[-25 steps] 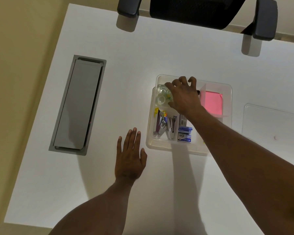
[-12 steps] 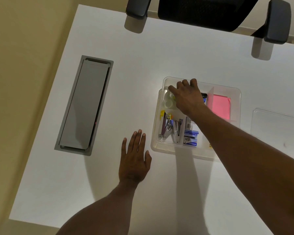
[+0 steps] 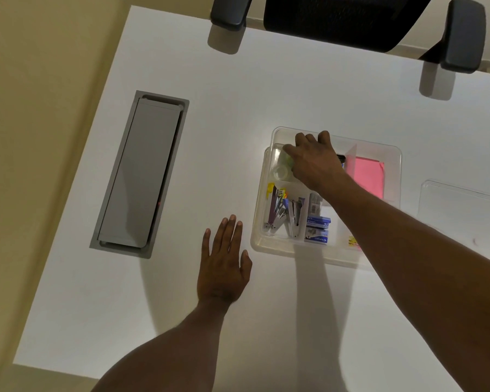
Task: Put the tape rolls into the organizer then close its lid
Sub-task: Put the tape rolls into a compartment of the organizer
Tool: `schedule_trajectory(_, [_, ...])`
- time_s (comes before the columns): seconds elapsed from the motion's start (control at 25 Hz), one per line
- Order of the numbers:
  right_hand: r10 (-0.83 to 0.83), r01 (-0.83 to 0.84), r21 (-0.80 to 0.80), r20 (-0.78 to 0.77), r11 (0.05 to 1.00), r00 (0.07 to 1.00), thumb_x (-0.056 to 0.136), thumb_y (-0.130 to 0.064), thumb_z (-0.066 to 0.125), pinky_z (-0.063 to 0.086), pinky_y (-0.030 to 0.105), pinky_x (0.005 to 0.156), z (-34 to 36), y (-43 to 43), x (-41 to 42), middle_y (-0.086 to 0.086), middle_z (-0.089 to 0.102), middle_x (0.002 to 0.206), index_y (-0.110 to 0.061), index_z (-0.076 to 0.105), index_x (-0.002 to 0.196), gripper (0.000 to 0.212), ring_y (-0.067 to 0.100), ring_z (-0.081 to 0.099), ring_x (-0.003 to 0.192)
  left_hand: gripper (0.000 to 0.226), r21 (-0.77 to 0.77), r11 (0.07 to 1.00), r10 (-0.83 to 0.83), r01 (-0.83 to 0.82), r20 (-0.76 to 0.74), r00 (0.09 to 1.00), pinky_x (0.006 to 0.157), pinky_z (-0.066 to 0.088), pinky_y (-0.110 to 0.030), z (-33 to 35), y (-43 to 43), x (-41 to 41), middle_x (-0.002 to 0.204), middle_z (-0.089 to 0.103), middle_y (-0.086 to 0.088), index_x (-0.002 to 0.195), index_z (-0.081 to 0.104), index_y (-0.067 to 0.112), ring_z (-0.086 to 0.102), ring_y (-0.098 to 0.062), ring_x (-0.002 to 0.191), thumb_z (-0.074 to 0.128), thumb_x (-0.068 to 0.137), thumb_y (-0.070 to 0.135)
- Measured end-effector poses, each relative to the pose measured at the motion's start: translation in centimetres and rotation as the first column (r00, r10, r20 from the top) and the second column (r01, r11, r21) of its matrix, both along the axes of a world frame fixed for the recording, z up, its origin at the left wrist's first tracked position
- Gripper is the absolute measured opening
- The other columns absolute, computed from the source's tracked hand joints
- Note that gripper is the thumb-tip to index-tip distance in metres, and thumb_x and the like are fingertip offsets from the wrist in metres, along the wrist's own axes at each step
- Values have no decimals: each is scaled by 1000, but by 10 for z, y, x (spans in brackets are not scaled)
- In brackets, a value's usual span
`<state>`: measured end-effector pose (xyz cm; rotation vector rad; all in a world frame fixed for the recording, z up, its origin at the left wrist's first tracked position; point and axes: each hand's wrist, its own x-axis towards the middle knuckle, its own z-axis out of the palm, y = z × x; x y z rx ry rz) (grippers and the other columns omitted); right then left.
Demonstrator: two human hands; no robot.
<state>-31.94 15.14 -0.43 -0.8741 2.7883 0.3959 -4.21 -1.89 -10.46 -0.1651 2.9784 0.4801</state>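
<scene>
A clear plastic organizer (image 3: 391, 149) stands open on the white desk. My right hand (image 3: 314, 162) reaches into its far-left compartment, fingers curled down over the clear tape rolls (image 3: 281, 169) there. Whether the fingers grip a roll is hidden by the hand. My left hand (image 3: 222, 264) lies flat on the desk just left of the organizer's near corner, fingers spread. The clear lid (image 3: 464, 210) lies on the desk to the right of the organizer.
Inside the organizer are staplers (image 3: 283, 212), blue staple boxes (image 3: 317, 230) and pink sticky notes (image 3: 365, 176). A grey cable hatch (image 3: 140, 174) is set into the desk at left. A black office chair (image 3: 348, 18) stands at the far edge.
My right hand has settled lower into the far-left compartment, fingers curling over the tape rolls. My left hand has stayed flat on the desk. The view shifted slightly.
</scene>
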Motion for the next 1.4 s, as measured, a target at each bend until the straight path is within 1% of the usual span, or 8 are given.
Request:
schedule_trajectory(0.12, [-12, 12, -8, 5, 1000, 1000, 93, -24, 65, 34, 45, 101, 4, 1, -2, 13, 62, 116, -18, 51, 135, 45, 34, 60, 107, 68, -7, 1000, 3, -3, 0, 1000, 136, 15, -54, -2, 0, 0, 180, 15, 1, 171, 11, 27, 14, -21, 168, 25, 109, 51])
schedule_trajectory(0.28, [-22, 25, -50, 50, 998, 999, 92, -28, 71, 35, 45, 102, 4, 6, -2, 13, 56, 128, -16, 51, 138, 51, 33, 58, 113, 68, 0, 1000, 1, -1, -6, 1000, 136, 16, -54, -2, 0, 1, 181, 14, 1, 171, 10, 27, 13, -20, 168, 26, 109, 50])
schedule_trajectory(0.44, [1, -5, -129, -37, 992, 999, 89, -30, 73, 38, 45, 99, 8, 12, 5, 14, 55, 127, -16, 50, 137, 54, 33, 57, 109, 68, 10, 1000, 3, -3, -13, 1000, 137, 14, -53, -1, 0, 0, 180, 15, 1, 171, 11, 26, 12, -19, 168, 28, 109, 48])
schedule_trajectory(0.64, [170, -160, -241, 18, 957, 985, 82, -9, 77, 46, 43, 95, 15, 16, 8, 15, 55, 132, -15, 54, 137, 60, 31, 58, 107, 68, 26, 1000, 1, 0, -10, 1000, 136, 17, -55, 1, 0, 0, 180, 15, 0, 172, 9, 25, 13, -20, 168, 21, 109, 48])
schedule_trajectory(0.92, [330, -318, -104, 127, 942, 935, 81, -19, 80, 38, 40, 97, 16, 7, -2, 3, 58, 137, -22, 54, 138, 63, 25, 55, 120, 67, 42, 999, 7, -7, 4, 1000, 134, 22, -58, 4, 0, -1, 180, 19, -1, 171, 10, 25, 18, -22, 167, 14, 109, 52])
schedule_trajectory(1.08, [362, -356, -66, 147, 932, 920, 81, -21, 80, 37, 40, 98, 16, 5, -5, 1, 57, 135, -29, 53, 137, 63, 24, 53, 119, 67, 39, 999, 5, -5, 13, 1000, 133, 23, -58, 6, 0, -1, 179, 20, -2, 170, 14, 24, 19, -23, 167, 14, 109, 52])
schedule_trajectory(1.28, [412, -427, 46, 192, 903, 891, 80, -19, 81, 35, 40, 99, 20, 0, -13, -1, 61, 133, -30, 55, 136, 62, 22, 52, 121, 67, 41, 999, 7, -7, 17, 1000, 133, 24, -58, 7, 0, -1, 179, 21, -2, 170, 16, 24, 20, -23, 167, 15, 109, 51])
schedule_trajectory(1.4, [408, -426, 52, 205, 903, 890, 82, -19, 79, 35, 40, 100, 19, 2, -12, 1, 58, 137, -29, 52, 139, 63, 22, 52, 123, 67, 41, 999, 7, -8, 17, 1000, 133, 23, -58, 6, 1, -2, 179, 21, -2, 170, 15, 24, 20, -23, 167, 13, 109, 52])
